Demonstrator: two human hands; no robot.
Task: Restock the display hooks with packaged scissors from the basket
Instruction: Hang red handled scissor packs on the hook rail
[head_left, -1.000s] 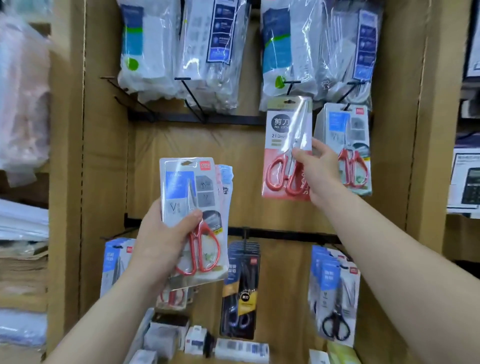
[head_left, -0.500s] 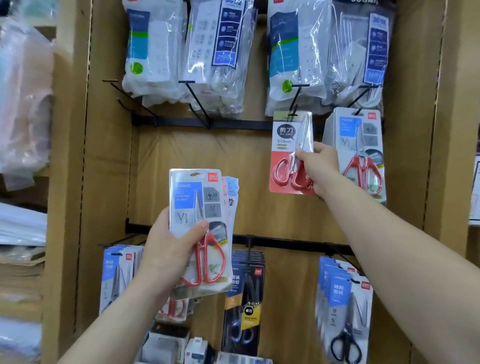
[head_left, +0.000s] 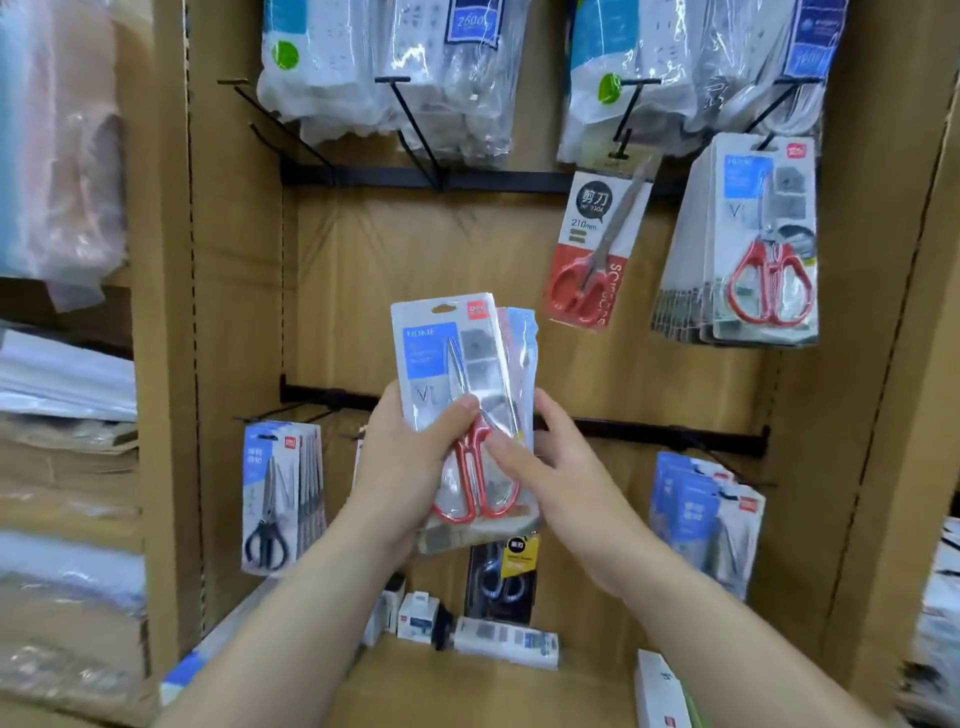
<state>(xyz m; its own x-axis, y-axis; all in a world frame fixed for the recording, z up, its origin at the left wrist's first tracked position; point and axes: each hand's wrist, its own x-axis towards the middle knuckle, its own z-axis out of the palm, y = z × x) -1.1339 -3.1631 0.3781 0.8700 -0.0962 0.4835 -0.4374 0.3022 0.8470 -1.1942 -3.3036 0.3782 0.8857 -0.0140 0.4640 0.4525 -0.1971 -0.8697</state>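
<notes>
Left hand (head_left: 410, 467) grips the scissor packs (head_left: 457, 374) upright (thumb across front); right hand (head_left: 561, 467) pinches their edge.

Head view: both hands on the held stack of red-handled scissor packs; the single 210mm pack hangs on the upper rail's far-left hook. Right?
Hook is wrong. Head view: the 210mm pack hangs right of centre on the upper rail, beside the hanging red-handled packs. Both the left hand and right hand are on the held stack.
</notes>
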